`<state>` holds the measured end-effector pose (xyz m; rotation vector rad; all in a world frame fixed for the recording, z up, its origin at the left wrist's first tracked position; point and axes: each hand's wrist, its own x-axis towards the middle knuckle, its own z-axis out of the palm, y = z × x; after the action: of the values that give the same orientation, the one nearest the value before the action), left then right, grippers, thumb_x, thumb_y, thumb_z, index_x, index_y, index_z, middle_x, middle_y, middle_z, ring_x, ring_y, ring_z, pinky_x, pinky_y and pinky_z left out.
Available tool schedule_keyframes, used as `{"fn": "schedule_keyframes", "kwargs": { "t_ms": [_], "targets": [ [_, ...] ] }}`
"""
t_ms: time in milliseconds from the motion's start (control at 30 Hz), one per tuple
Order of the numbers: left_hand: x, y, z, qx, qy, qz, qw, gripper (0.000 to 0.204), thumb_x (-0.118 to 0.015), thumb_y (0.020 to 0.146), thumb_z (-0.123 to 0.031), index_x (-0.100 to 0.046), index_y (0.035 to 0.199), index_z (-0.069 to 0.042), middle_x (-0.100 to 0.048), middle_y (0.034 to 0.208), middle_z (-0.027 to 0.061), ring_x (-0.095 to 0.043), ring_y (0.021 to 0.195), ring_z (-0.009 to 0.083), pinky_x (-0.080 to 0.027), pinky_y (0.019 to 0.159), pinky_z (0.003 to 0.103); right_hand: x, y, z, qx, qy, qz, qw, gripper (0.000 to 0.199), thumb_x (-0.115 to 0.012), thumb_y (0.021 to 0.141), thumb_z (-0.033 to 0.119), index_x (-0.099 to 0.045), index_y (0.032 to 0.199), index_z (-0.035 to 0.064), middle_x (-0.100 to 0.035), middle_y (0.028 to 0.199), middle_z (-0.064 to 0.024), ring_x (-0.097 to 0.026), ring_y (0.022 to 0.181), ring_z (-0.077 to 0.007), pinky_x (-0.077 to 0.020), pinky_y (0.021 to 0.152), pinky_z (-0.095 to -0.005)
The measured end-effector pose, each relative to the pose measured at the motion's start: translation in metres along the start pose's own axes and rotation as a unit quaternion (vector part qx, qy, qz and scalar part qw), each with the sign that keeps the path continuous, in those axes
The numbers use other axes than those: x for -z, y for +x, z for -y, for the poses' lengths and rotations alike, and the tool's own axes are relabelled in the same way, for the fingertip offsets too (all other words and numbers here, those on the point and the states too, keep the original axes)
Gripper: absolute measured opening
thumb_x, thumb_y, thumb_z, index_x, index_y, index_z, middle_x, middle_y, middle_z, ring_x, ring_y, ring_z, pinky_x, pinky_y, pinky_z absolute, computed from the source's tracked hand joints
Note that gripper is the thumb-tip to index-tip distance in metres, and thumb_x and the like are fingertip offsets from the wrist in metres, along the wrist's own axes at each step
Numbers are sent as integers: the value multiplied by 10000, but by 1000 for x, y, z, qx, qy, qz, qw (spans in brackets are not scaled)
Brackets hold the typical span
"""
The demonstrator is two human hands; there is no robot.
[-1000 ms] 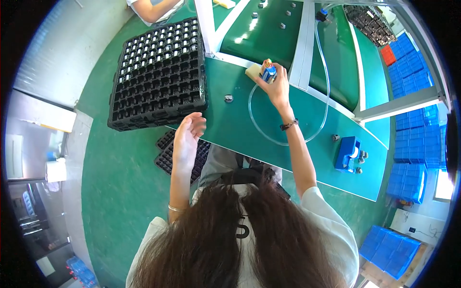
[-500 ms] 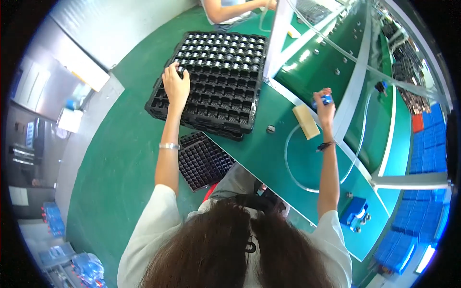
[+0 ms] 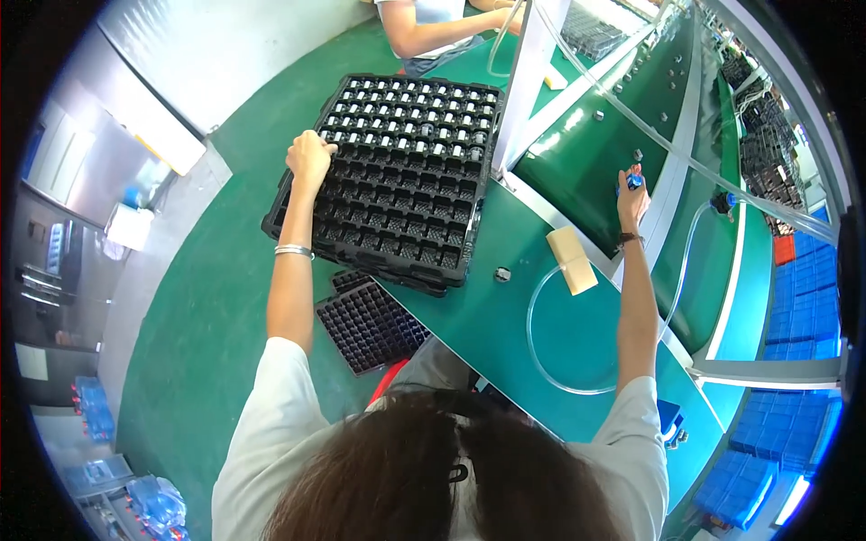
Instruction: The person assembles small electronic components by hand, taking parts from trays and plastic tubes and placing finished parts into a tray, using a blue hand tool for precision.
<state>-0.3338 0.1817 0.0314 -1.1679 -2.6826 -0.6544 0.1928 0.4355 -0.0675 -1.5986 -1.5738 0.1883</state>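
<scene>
My left hand (image 3: 309, 162) is closed at the left side of a black compartment tray (image 3: 397, 194), by the border between filled and unfilled rows. Whatever its fingers hold is hidden. Small silver and black cylindrical parts (image 3: 401, 117) sit in the tray's far rows; its nearer pockets hold nothing. Stretched out over the green conveyor belt (image 3: 577, 171), my right hand (image 3: 632, 206) is wrapped round a small blue tool (image 3: 635, 181) with a red bit on it. Just beyond its fingers lies a small metal part (image 3: 638, 155) on the belt.
A yellow block (image 3: 572, 261) and one loose metal part (image 3: 502, 274) lie on the green table. A clear hose (image 3: 532, 338) loops nearby. White frame posts (image 3: 532, 81) stand beside the belt. Another person's arm (image 3: 433, 36) is at the far side. More black trays (image 3: 370, 325) sit lower down.
My right hand has moved farther out over the belt with the blue tool. My left hand has shifted to the tray's left edge; the dark part seen in its fingers before no longer shows.
</scene>
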Motion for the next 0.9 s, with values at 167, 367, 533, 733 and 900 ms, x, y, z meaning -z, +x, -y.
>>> {"fn": "schedule_keyframes", "kwargs": {
  "t_ms": [167,367,533,733,900],
  "targets": [
    [17,-7,-2,-5,-173,-34,984,295,-695,717,-296,-657,828,-26,-655,803,144,-637,779,264,-478,707,338,-3,3,-1,-15,-10,-13,1000,392,-624,772,409,-609,959,65,-645,804,-155,-620,771,-326,-458,693,-388],
    [47,-62,-27,-12,-440,69,895,304,-682,773,-217,-611,981,-7,-637,845,35,-591,760,108,-462,692,234,-3,1,-6,-10,29,-28,999,358,-635,773,371,-616,972,74,-658,909,-99,-627,866,-275,-467,737,-336],
    [65,-141,-72,4,-695,288,658,276,-520,891,-188,-563,1054,31,-546,765,2,-506,675,59,-449,624,179,6,4,-16,82,16,-143,986,394,-684,734,380,-604,926,45,-614,889,-132,-595,794,-292,-452,735,-368],
    [50,-228,-121,98,-745,433,498,285,-383,929,-255,-529,855,-22,-528,777,45,-525,704,123,-452,621,240,59,-36,36,-98,357,-10,929,390,-624,789,431,-543,888,62,-541,779,3,-513,669,-85,-420,607,-222],
    [27,-263,-152,56,-775,460,430,383,-310,869,-284,-519,946,29,-503,830,73,-445,681,124,-381,646,238,137,-153,135,-229,635,92,732,301,-523,857,429,-511,976,153,-535,814,4,-538,735,-105,-430,623,-227]
  ]
}}
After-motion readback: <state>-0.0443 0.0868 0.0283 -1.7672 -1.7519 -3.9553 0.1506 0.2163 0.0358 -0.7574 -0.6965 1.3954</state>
